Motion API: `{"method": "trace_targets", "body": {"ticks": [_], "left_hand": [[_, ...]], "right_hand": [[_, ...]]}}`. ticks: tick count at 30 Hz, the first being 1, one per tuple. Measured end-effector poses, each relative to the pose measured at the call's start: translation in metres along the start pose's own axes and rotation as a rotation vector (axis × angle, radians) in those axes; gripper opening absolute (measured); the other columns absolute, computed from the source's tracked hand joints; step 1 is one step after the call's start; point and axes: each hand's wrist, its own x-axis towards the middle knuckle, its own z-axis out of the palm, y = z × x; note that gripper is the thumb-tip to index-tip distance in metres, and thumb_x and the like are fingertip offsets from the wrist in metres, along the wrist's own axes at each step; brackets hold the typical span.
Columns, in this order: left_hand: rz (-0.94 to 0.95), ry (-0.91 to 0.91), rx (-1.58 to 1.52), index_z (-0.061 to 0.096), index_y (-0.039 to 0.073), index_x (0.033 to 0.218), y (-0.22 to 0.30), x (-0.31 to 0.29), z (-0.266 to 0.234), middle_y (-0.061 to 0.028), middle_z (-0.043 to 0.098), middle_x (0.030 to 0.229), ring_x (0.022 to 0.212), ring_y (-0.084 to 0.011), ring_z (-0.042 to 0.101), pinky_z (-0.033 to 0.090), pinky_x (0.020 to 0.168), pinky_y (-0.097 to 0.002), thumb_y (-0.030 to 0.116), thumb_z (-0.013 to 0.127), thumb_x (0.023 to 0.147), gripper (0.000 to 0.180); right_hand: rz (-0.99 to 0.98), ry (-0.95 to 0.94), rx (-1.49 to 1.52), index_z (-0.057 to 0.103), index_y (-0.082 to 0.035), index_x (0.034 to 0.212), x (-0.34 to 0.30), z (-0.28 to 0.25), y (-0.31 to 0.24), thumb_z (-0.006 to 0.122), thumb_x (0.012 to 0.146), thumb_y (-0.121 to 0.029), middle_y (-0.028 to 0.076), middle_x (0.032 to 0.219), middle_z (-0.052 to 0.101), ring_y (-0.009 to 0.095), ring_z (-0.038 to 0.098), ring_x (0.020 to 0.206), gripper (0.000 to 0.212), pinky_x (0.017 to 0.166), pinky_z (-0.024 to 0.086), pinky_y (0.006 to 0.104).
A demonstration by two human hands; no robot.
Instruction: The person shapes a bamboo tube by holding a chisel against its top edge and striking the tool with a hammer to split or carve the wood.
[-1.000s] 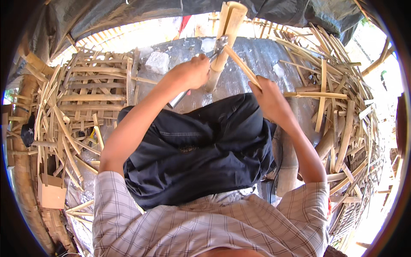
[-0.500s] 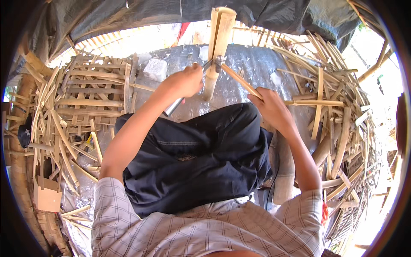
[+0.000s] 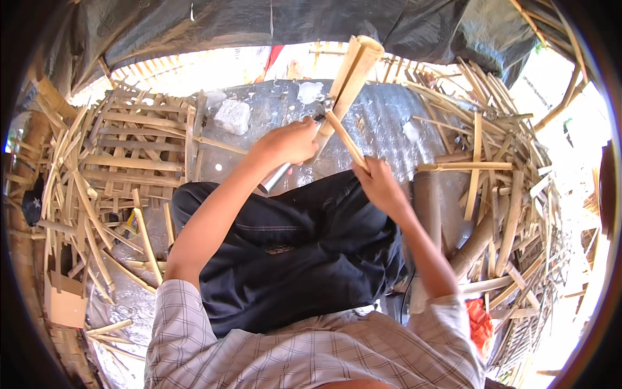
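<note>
- Left hand [image 3: 295, 142] is wrapped tight around a metal tool [image 3: 276, 178], silvery end poking out under the fist, toward the lap.
- Right hand [image 3: 379, 185] has a closed grip on the wooden handle of a hammer [image 3: 346, 139], whose head sits up past the left fist.
- Split bamboo piece [image 3: 353, 84] is just beyond the left fist and a bit to its right, leaning, top end tipped right, with a dark gap running down from the top. Hammer head is right by it, can't tell if they're actually touching.
- Black trousers [image 3: 278, 266], legs folded, are right below both grips.
- Pale chunk [image 3: 232, 117] lies off to the left of the left fist, a little further out.
- Lattice of bamboo strips [image 3: 136, 159] is well left of that same fist.
- Messy bamboo pile [image 3: 512, 220] is well right of the hammer grip.
- Red cloth [image 3: 478, 327] is down and right from the right hand, near the sleeve.
</note>
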Motion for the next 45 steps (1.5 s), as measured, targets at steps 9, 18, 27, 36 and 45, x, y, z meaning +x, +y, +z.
{"method": "trace_targets", "body": {"ticks": [9, 18, 27, 36, 45], "left_hand": [[0.082, -0.553, -1.799, 0.051, -0.005, 0.115, -0.048, -0.034, 0.064, -0.0091, 0.059, 0.088, 0.076, -0.0165, 0.062, 0.062, 0.065, -0.0347, 0.029, 0.062, 0.096, 0.040], [0.100, -0.449, -2.249, 0.045, 0.006, 0.083, -0.028, -0.071, 0.077, 0.0038, 0.039, 0.066, 0.039, 0.0022, 0.031, 0.024, 0.026, -0.0126, 0.014, 0.050, 0.103, 0.022], [0.179, -0.385, -2.259, 0.041, 0.010, 0.068, 0.005, -0.006, 0.044, 0.0059, 0.035, 0.053, 0.036, -0.0014, 0.027, 0.024, 0.029, -0.0169, 0.011, 0.054, 0.097, 0.032], [0.239, -0.132, -2.397, 0.042, 0.011, 0.070, -0.022, 0.024, 0.060, 0.0054, 0.037, 0.060, 0.041, 0.0001, 0.031, 0.026, 0.030, -0.0154, 0.008, 0.057, 0.094, 0.028], [0.288, -0.193, -2.418, 0.040, 0.012, 0.065, -0.027, 0.028, 0.048, 0.0061, 0.035, 0.057, 0.038, -0.0003, 0.026, 0.024, 0.030, -0.0152, 0.012, 0.058, 0.095, 0.034]], "right_hand": [[0.224, 0.046, 0.737, 0.050, -0.003, 0.082, -0.033, 0.073, 0.039, 0.054, 0.103, -0.024, -0.004, 0.056, 0.040, 0.007, 0.038, 0.053, 0.031, 0.048, 0.032, 0.0298], [0.059, 0.082, 0.426, 0.052, 0.000, 0.082, -0.014, 0.075, 0.017, 0.059, 0.100, -0.018, -0.001, 0.058, 0.039, 0.005, 0.034, 0.056, 0.026, 0.048, 0.030, 0.0293], [0.149, 0.054, 0.799, 0.049, -0.005, 0.086, 0.001, 0.058, -0.032, 0.053, 0.104, -0.029, -0.006, 0.059, 0.039, 0.002, 0.033, 0.044, 0.030, 0.038, 0.024, 0.0226], [0.270, 0.122, 0.731, 0.044, -0.009, 0.077, 0.009, 0.029, -0.044, 0.046, 0.106, -0.036, -0.005, 0.057, 0.036, 0.003, 0.031, 0.043, 0.040, 0.037, 0.021, 0.0218], [-0.235, 0.330, 0.293, 0.052, -0.001, 0.089, 0.093, -0.026, -0.084, 0.048, 0.106, -0.033, 0.002, 0.056, 0.046, 0.013, 0.044, 0.044, 0.037, 0.041, 0.031, 0.0324]]}}
